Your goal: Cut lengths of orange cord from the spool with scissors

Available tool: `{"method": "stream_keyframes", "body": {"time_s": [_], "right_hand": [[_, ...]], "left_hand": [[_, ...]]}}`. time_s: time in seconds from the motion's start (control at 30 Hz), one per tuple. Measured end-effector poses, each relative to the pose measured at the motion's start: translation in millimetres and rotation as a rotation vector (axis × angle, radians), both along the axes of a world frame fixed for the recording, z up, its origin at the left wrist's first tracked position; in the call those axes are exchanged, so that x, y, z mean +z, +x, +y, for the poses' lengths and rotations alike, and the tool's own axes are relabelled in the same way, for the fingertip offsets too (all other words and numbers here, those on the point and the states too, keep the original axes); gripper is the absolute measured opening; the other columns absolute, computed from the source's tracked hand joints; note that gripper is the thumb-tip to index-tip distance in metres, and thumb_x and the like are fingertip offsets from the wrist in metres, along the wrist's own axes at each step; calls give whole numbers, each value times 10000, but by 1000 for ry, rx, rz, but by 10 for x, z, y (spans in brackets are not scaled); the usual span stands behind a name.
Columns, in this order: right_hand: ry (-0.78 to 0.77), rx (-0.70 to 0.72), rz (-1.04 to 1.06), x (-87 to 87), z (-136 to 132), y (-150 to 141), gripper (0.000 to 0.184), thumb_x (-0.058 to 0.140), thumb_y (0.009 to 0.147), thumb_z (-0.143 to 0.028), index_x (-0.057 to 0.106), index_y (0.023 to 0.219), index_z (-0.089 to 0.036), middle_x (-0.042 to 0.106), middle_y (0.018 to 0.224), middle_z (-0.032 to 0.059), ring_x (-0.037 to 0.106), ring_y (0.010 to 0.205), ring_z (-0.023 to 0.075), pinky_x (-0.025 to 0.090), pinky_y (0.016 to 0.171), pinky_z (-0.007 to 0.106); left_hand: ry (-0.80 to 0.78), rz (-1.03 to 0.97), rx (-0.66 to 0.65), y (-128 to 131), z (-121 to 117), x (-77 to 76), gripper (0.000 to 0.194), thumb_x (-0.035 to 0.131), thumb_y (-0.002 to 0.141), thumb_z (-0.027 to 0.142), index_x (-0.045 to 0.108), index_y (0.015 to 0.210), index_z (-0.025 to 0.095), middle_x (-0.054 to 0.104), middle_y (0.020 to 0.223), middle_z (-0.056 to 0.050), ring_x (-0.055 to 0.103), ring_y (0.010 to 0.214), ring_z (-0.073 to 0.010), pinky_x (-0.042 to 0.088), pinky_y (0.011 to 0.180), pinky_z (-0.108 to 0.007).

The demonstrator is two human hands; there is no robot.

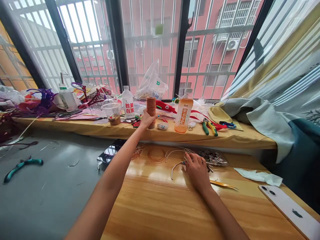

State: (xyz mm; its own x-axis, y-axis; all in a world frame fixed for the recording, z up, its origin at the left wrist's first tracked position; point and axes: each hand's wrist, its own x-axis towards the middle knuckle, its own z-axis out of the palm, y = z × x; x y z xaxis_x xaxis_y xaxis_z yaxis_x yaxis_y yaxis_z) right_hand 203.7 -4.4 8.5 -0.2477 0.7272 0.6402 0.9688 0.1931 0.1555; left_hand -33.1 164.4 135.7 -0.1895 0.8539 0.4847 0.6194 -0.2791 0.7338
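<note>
Left hand [148, 119] wrapped around brown cord spool [151, 107], right hand [197, 168] at white cord [175, 165], hold unclear, clear tray [226, 162] right of its fingers

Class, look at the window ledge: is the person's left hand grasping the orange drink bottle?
No, the left hand is around the spool of brown cord, while the orange drink bottle stands apart.

Yellow-cloth sill [240, 139]: clear cup [111, 109] with brownish contents, labelled water bottle [128, 103] to its right, orange drink bottle [183, 113] farther right, both upright and capped. Clear plastic bag [151, 85] behind, against barred window. Pink building [172, 20] outside. Curtain [290, 46] at right. Tabletop [150, 210]: white phone [287, 205] back up, crumpled tissue [260, 176] just beyond; dark phone [110, 152] at left edge.
</note>
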Motion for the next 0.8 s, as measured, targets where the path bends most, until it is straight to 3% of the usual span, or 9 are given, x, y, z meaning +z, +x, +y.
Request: {"method": "stream_keyframes", "body": {"time_s": [0.1,0.2,0.3,0.37,0.4,0.47,0.6,0.7,0.8], "right_hand": [[22,23,29,7,-7,-69,319,385,830,-214,493,1122,-148,533,1033,128,416,993,245,262,872,379],[33,63,46,11,-30,-109,314,363,840,-206,500,1112,-128,537,1023,130,416,988,242,261,882,385],[30,122,58,25,-48,-124,314,350,844,-197,503,1108,-122,540,1022,133,415,992,239,253,899,394],[17,159,84,48,-51,-127,319,343,845,-196,497,1116,-129,539,1021,134,418,995,239,250,906,405],[7,177,108,63,-52,-130,321,340,845,-199,495,1118,-133,539,1021,134,420,997,241,249,907,411],[-23,220,201,98,-65,-155,318,338,847,-218,497,1110,-135,536,1018,136,424,1001,245,253,908,423],[-151,452,661,184,-233,-347,317,357,842,-341,492,1073,-172,523,1016,117,452,984,230,329,874,411],[-402,781,1175,306,-513,-600,395,272,851,-453,407,1139,-219,508,1078,95,502,965,195,413,807,365],[-597,1053,1350,513,-798,-828,590,371,737,-616,375,1185,-232,465,1184,98,449,1077,223,377,881,370]], "left_hand": [[-1,-4,53,1,-22,19,516,615,627,330,393,1040,117,573,1025,-155,546,938,-244,406,768,-320],[96,-84,21,-105,-97,184,420,602,629,312,445,979,140,591,988,-120,562,885,-233,421,745,-322],[191,-165,-113,-221,-370,407,301,551,667,299,480,929,168,599,951,-61,566,859,-186,442,720,-274],[227,-241,-275,-254,-722,434,282,550,661,297,490,905,169,601,911,-44,564,838,-172,450,702,-260],[233,-275,-326,-251,-945,378,305,570,640,304,490,898,164,598,892,-41,563,816,-169,451,692,-260],[158,-316,-411,-205,-1446,117,367,601,606,319,482,908,148,590,863,-46,557,771,-167,450,657,-267],[-210,-182,-644,-25,-2330,-668,340,614,568,220,477,867,133,568,781,-35,516,677,-135,420,577,-234],[-319,-144,-714,99,-2628,-1021,311,561,617,181,457,907,136,539,753,-13,477,638,-103,394,546,-207],[-319,-139,-757,140,-2667,-1093,387,536,652,190,432,1021,138,548,835,-32,498,699,-120,415,593,-225]]}}
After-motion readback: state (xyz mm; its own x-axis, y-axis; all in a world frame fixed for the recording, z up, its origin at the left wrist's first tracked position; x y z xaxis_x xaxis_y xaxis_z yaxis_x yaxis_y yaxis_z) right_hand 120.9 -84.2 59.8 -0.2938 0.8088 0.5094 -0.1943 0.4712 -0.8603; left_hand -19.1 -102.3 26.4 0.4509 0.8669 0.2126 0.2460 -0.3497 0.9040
